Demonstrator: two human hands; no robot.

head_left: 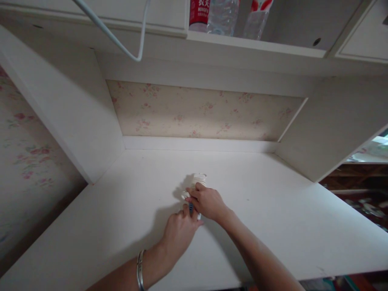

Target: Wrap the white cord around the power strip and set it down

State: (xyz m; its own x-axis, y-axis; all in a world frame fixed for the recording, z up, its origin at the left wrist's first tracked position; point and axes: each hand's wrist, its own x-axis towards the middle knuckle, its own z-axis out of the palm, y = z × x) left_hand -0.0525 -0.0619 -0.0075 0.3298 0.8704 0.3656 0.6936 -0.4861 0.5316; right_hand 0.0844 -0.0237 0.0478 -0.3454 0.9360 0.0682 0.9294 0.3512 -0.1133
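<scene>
A small white bundle with ridged loops, like a coiled cable, is at the middle of the white desk. My right hand is closed over its near part, fingers pointing left. Just below and to the left, my left hand, with a silver bangle on the wrist, pinches a narrow piece with a blue part. A white end shows beside those fingers. The two hands touch or nearly touch, and their fingers hide much of the bundle.
Above the desk, a shelf holds a red-labelled bottle and clear plastic bottles. A pale cable or rod hangs down at upper left. Side panels flank the desk, with floral wallpaper behind.
</scene>
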